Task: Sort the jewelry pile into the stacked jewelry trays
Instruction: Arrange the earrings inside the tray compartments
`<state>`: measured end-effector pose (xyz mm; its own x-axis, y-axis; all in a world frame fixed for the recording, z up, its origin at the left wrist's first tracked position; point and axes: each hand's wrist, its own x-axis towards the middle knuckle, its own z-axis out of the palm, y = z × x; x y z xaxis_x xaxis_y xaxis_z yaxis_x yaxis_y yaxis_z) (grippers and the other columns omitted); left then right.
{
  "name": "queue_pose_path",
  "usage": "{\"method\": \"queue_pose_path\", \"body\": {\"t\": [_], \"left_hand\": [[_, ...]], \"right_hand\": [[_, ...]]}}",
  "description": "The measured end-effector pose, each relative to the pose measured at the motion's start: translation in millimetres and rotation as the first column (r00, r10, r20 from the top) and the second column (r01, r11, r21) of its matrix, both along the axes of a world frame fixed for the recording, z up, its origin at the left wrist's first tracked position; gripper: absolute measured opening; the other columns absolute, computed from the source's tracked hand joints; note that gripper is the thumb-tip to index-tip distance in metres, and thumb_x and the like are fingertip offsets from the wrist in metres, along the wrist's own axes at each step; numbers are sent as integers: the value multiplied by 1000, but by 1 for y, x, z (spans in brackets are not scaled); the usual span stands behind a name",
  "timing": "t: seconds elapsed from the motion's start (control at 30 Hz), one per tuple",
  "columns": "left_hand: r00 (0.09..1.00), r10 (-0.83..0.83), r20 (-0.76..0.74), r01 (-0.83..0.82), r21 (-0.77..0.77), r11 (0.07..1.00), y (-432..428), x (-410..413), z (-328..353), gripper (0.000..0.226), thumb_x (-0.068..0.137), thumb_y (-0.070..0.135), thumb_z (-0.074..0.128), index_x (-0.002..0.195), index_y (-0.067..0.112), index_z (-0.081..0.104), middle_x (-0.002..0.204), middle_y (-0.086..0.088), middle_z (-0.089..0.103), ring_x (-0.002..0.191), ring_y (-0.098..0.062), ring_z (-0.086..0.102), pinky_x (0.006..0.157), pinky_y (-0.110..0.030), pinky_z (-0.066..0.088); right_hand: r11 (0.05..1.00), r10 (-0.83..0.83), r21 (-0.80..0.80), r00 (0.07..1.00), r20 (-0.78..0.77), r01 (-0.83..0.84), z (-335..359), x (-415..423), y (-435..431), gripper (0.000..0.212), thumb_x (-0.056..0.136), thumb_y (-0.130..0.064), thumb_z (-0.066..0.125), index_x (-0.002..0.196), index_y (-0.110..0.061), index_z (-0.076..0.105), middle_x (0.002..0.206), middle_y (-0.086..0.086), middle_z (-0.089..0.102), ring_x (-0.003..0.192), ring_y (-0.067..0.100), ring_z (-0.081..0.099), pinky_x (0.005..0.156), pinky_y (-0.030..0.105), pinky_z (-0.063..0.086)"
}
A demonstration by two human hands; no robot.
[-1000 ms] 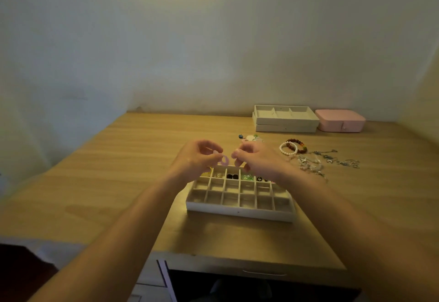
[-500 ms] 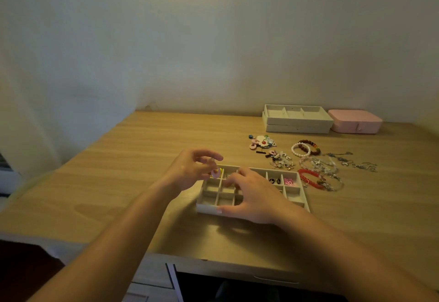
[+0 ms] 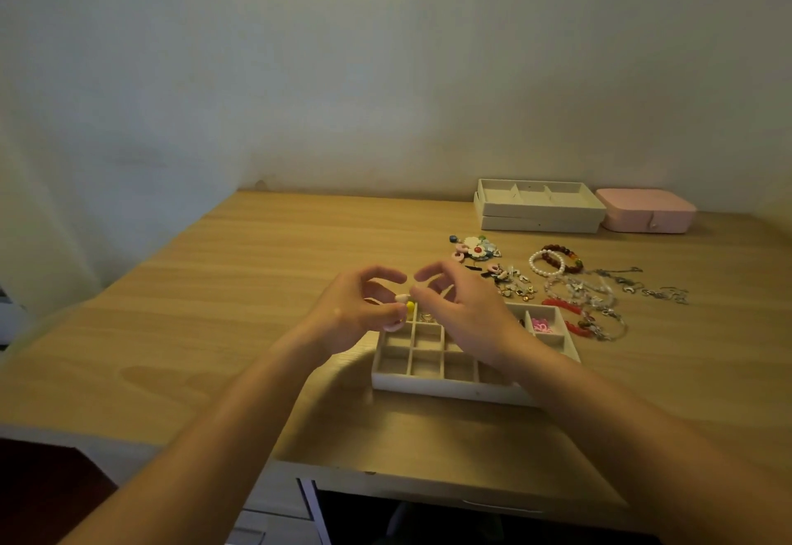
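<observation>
Head view: my left hand (image 3: 360, 315) hovers over the far left corner of the white divided jewelry tray (image 3: 445, 386), fingertips pinching a small pale pink piece with a yellow bead (image 3: 403, 300). My right hand (image 3: 469, 315) is just beside it, fingers loosely curled, tips at the piece. Whether it grips too, I cannot tell. The tray sits near the front edge of the wooden desk (image 3: 257, 287). The loose jewelry pile (image 3: 578, 287) lies just beyond the tray, toward the right. Two stacked white trays (image 3: 540, 218) and a pink rectangular case (image 3: 647, 212) sit at the back edge. I reckon I'm mid-placement: next, lower this piece into a free cell and let go cleanly.
</observation>
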<state>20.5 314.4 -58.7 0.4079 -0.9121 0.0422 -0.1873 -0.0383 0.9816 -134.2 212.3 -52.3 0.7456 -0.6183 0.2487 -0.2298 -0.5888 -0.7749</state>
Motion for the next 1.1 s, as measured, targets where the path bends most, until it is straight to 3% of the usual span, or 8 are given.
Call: {"method": "queue_pose_path", "body": {"t": [0.17, 0.23, 0.33, 0.57, 0.67, 0.87, 1.03, 1.1], "left_hand": [[999, 33, 14, -33, -16, 999, 0, 5, -5, 42, 80, -17, 69, 116, 3, 61, 77, -13, 72, 65, -22, 69, 68, -35, 60], [1000, 21, 20, -20, -7, 1000, 1, 8, -7, 42, 79, -16, 71, 116, 1, 61, 81, -19, 73, 70, -29, 69, 75, -44, 59], [1000, 6, 15, -6, 5, 1000, 3, 9, -10, 43, 79, -17, 72, 118, -2, 60, 92, -30, 71, 76, -33, 70, 76, -40, 61], [999, 45, 16, -45, 0, 999, 6, 13, -14, 38, 77, -11, 77, 111, 3, 66, 87, -18, 76, 72, -20, 74, 66, -25, 58], [997, 49, 57, -49, -5, 999, 3, 13, -15, 35, 75, -8, 80, 104, 7, 68, 83, -13, 77, 75, -23, 75, 75, -33, 60], [960, 86, 265, -84, -20, 996, -4, 12, -21, 34, 69, -6, 84, 93, 15, 72, 76, -6, 76, 74, -24, 75, 77, -41, 62], [883, 64, 465, -74, 4, 997, -3, 4, -18, 33, 71, 4, 85, 96, 20, 70, 72, 4, 75, 65, -4, 71, 64, -18, 52], [822, 73, 565, -109, 31, 994, -2, 2, -17, 34, 72, 16, 86, 98, 28, 68, 71, 12, 73, 61, 5, 64, 61, -16, 47]], "right_hand": [[998, 10, 66, 999, -41, -7, -5, 20, 2, 11, 93, -31, 72, 94, -21, 74, 82, -10, 72, 72, -3, 64, 65, 16, 47], [994, 20, 111, 998, -63, -13, -6, 23, 1, 8, 92, -26, 73, 93, -19, 77, 76, -5, 75, 67, 2, 67, 64, 23, 53], [987, 36, 158, 996, -78, -23, -3, 23, -2, 6, 91, -21, 75, 93, -16, 78, 79, 4, 77, 73, 15, 73, 73, 32, 59], [959, 70, 282, 987, -142, -27, 3, 18, -10, 6, 90, -21, 77, 92, -16, 76, 83, 3, 78, 72, 9, 72, 68, 23, 57], [966, 83, 256, 975, -207, -27, 6, 18, -14, 7, 89, -25, 77, 93, -18, 76, 83, 0, 78, 69, 6, 70, 65, 22, 54], [980, 88, 197, 951, -296, -30, 7, 16, -19, 10, 88, -26, 77, 93, -17, 76, 84, 1, 78, 70, 7, 68, 59, 23, 51], [986, 96, 159, 930, -355, -41, 7, 16, -21, 9, 87, -29, 78, 91, -21, 78, 90, 1, 76, 88, 16, 69, 79, 34, 57], [993, 80, 115, 922, -380, -39, 7, 19, -19, 8, 87, -30, 77, 90, -23, 79, 91, 0, 74, 92, 16, 67, 84, 37, 56]]}}
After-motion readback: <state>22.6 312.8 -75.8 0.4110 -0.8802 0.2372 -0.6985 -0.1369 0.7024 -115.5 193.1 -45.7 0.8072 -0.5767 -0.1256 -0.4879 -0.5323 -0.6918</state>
